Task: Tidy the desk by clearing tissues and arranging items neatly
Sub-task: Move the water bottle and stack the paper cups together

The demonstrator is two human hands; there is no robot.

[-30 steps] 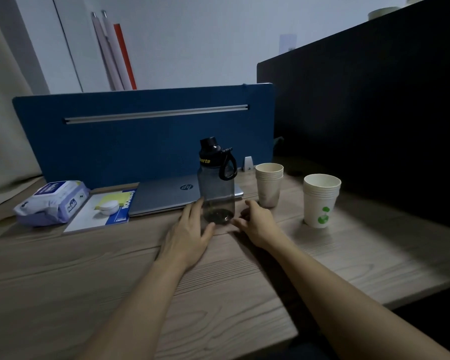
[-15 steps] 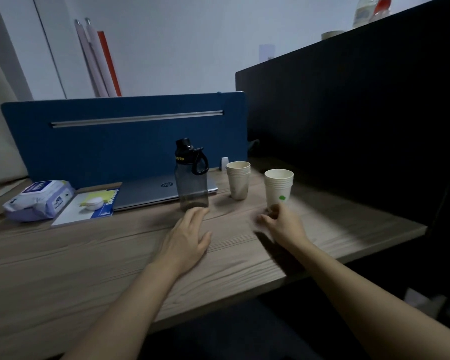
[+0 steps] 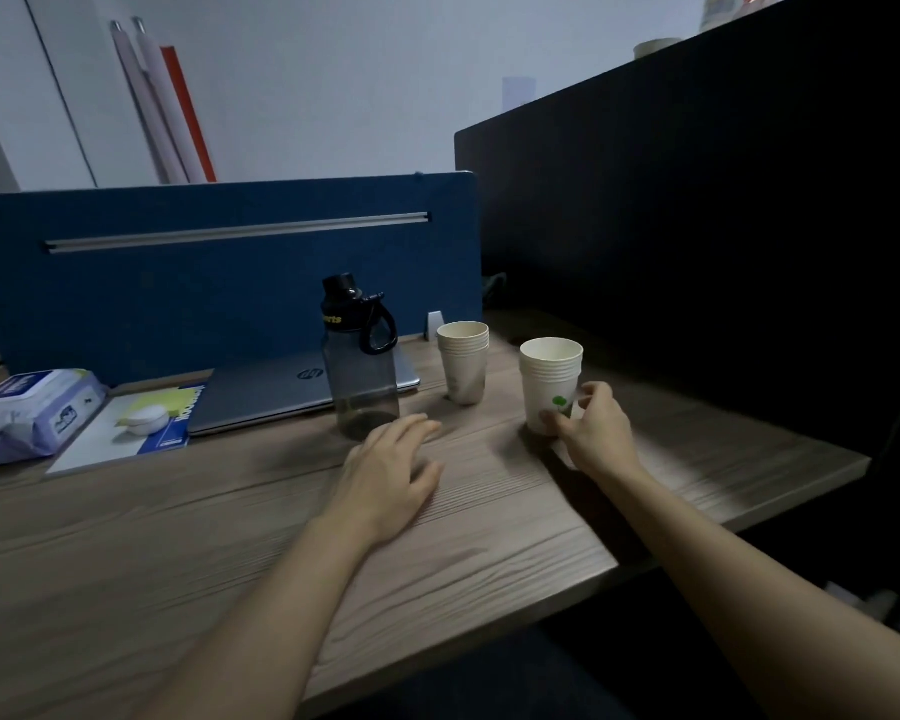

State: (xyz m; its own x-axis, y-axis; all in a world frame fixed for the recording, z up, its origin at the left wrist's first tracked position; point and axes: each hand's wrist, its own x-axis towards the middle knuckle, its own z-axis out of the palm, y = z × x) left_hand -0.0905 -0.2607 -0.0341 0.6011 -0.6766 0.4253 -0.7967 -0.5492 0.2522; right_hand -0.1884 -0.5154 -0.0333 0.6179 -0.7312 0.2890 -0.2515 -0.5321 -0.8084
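Paper cup stack (image 3: 551, 381) stands upright in right hand's (image 3: 596, 439) pinch; second stack (image 3: 463, 362) waits leftward; left hand (image 3: 393, 478) flat, empty.

Wood-grain desk (image 3: 178, 553), far left wipes pack (image 3: 27, 407) and booklet (image 3: 120, 433), closed laptop (image 3: 281, 392), dark water bottle (image 3: 359, 376) centre, two paper cup stacks (image 3: 463, 361) (image 3: 549, 376) right, left hand (image 3: 391, 475) resting flat

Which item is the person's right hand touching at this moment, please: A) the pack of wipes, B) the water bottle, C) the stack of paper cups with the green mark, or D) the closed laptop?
C: the right hand has its fingers around the base of the stack of paper cups with the green mark, while the left hand lies flat on the desk.
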